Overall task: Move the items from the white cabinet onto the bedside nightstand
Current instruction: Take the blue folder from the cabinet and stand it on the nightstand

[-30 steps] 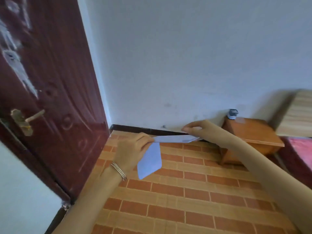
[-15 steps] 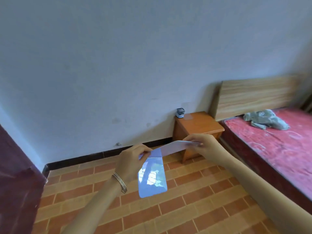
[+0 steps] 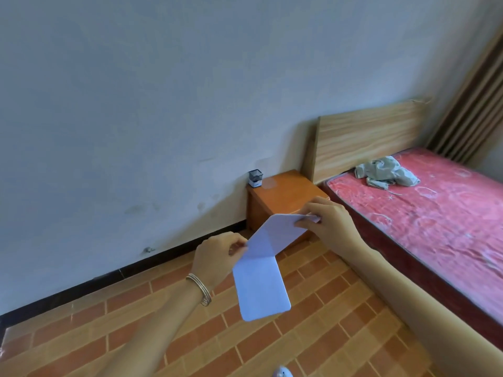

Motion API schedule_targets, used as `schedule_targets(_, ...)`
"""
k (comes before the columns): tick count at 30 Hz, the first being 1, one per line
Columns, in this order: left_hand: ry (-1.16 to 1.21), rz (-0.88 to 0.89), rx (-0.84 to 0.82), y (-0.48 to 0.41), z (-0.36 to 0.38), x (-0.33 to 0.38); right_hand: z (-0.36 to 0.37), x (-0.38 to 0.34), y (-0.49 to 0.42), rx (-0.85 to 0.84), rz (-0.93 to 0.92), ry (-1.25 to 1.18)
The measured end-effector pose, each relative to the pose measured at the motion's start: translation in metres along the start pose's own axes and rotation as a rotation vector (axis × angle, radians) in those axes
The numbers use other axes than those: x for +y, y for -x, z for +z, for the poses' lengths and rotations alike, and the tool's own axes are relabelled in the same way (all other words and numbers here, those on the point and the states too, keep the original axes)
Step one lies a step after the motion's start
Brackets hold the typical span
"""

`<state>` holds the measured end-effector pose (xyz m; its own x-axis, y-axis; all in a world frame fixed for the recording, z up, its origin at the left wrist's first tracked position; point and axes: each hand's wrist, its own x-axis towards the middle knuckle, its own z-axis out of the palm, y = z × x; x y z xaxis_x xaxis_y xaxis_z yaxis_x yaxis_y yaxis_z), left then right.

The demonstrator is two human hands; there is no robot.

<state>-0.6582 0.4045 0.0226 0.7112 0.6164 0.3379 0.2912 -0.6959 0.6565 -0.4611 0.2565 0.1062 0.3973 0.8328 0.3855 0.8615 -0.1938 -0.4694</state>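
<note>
A folded white card (image 3: 265, 265) hangs in the air between both hands, its lower flap drooping toward the floor. My left hand (image 3: 217, 257) pinches its left edge near the fold. My right hand (image 3: 330, 221) pinches its upper right corner. Behind the card stands the orange wooden nightstand (image 3: 283, 194), against the wall and beside the bed. A small dark mesh cup (image 3: 255, 178) and a round clear disc (image 3: 269, 183) sit on its back left part. The white cabinet is out of view.
A bed with a red cover (image 3: 424, 213) and a wooden headboard (image 3: 367, 137) fills the right side; a crumpled grey cloth (image 3: 386, 174) lies on it. Striped curtains (image 3: 473, 110) hang at far right. Brick-pattern floor tiles (image 3: 299, 336) stretch from me to the nightstand.
The view has swung right, from the dark red door to the bed and nightstand, which now look closer. Both hands kept hold of the card, whose upper flap has tilted up.
</note>
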Motion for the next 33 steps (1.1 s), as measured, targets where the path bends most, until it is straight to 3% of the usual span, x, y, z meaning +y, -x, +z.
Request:
schedule_targets(9, -0.223, 0.112, 0.040, -0.143, 0.075, -0.012, -0.002, 0.142, -0.125, -0.022, 0.018, -0.080)
schedule_targets(18, -0.317, 0.209, 0.027, -0.265, 0.144, -0.029, 0.009, 0.258, -0.242, -0.096, -0.004, 0.063)
schedule_targets(24, -0.319, 0.254, 0.035, -0.351, 0.183, -0.069, 0.041, 0.323, -0.322, -0.140, -0.002, 0.144)
schedule_targets(33, -0.354, 0.262, -0.086, -0.493, 0.239, -0.154, 0.105, 0.409, -0.459, -0.339, 0.095, 0.137)
